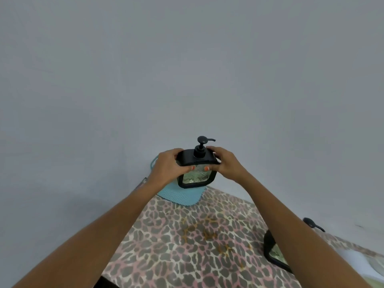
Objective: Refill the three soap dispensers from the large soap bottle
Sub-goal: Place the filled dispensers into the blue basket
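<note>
Both hands clamp 1 soap dispenser [196, 169] by black shoulders at tabletop [187, 246] far edge, over blue mat [178, 196]: left hand [169, 166] on left side, right hand [225, 163] on right. Long axis upright, pump [202, 146] between grips, spout pointing right. Likely next: unscrew top. 2nd dispenser [276, 252] near right, partly hidden by forearm.

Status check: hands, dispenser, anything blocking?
Left hand and right hand grip the dispenser, pump on. Second dispenser half-hidden behind right forearm. Large bottle not in view.
</note>
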